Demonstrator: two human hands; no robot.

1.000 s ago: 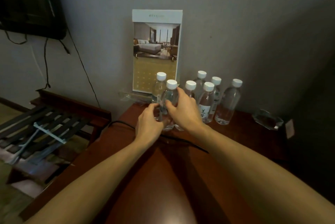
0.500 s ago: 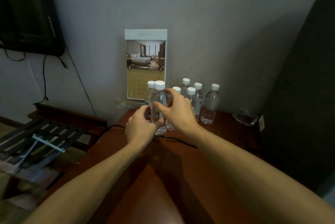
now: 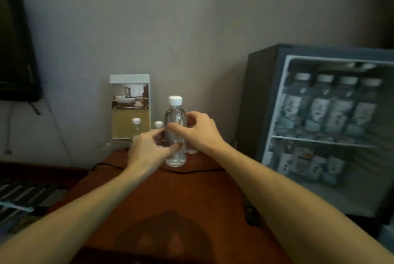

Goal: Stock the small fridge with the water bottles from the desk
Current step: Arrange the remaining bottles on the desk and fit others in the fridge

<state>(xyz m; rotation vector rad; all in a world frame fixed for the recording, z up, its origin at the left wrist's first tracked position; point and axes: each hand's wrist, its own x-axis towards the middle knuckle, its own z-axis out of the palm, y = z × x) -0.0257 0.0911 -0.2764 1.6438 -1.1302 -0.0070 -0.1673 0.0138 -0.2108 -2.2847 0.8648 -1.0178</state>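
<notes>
Gripping of one clear water bottle (image 3: 175, 133) is being done with both hands, well to the left of the small fridge (image 3: 264, 101). The right hand (image 3: 198, 129) is being curled round the bottle's middle. The left hand (image 3: 149, 148) is being pinched onto its lower part, thumb on the near face. Whether the base is being lifted or is resting on the desk (image 3: 170, 195) cannot be told.

Spare bottles (image 3: 136, 127) are being left standing farther from the fridge than the held one. One more (image 3: 191, 150) is being half hidden behind the right hand. A black cable (image 3: 191, 171) is lying across the desk, running toward the fridge. The fridge's upper shelf is being filled by a row of four bottles (image 3: 328, 110). The lower shelf is blurred.

Judged best:
- the bottle is being passed to the right hand alone, that side being nearer the fridge
- the grip is being kept on the body, not the cap, and light, since thin plastic is likely being dented by squeezing
- the bottle is being carried upright and lifted clear of the cable
- a free slot is being looked for low in the fridge, the upper row looking full
</notes>
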